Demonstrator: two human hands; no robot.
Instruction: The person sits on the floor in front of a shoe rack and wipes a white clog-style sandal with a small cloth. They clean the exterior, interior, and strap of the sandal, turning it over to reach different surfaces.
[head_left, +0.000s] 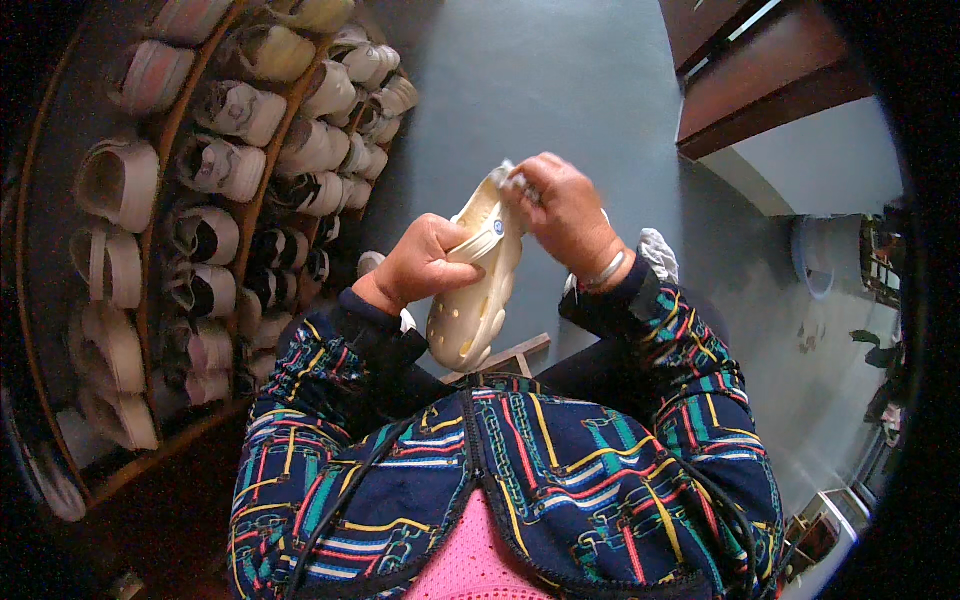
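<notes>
A cream foam clog (469, 307) is held in front of my body, its rounded, holed toe pointing towards me. My left hand (429, 264) grips its side and heel strap, thumb over the strap near a round blue-and-white rivet. At the clog's far end, my right hand (559, 210) pinches a crumpled whitish cloth or tissue (517, 180) against the heel rim. The fingers of that hand are slightly blurred. A bracelet circles my right wrist.
On the left stands a wooden shoe rack (169, 157) filled with several pairs of shoes and clogs. A white crumpled cloth (658, 255) shows beyond my right wrist. Below the clog is part of a wooden frame (517, 356). Dark red wooden furniture (772, 75) stands at the upper right.
</notes>
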